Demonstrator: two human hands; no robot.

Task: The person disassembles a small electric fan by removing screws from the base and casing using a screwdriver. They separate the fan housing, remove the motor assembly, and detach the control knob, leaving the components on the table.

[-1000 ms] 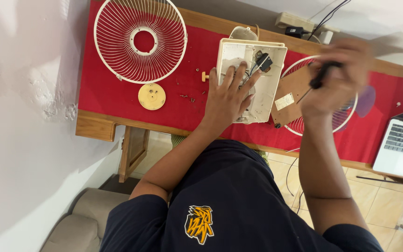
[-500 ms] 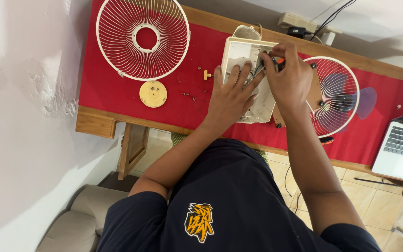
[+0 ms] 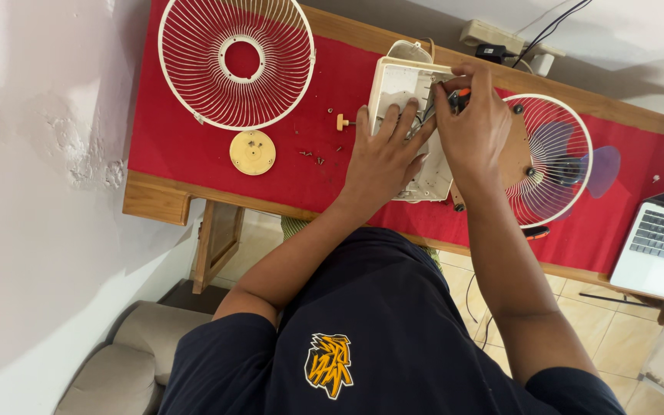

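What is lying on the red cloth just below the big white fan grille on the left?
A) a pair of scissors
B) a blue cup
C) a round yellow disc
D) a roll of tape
C: a round yellow disc lies flat on the red cloth just under the white fan grille, with a few small screws to its right.

My wooden counter (image 3: pixel 155 201) is covered by a red cloth (image 3: pixel 186 150), and on the cloth lie a white fan grille (image 3: pixel 236 61), a round yellow disc (image 3: pixel 252 152), a few loose screws (image 3: pixel 310 157) and an orange knob (image 3: pixel 341 122). The open cream fan housing (image 3: pixel 405 84) sits mid-counter, with a second grille (image 3: pixel 551 157) and a brown board (image 3: pixel 512 154) beside it, and a laptop (image 3: pixel 659 246) at the far end
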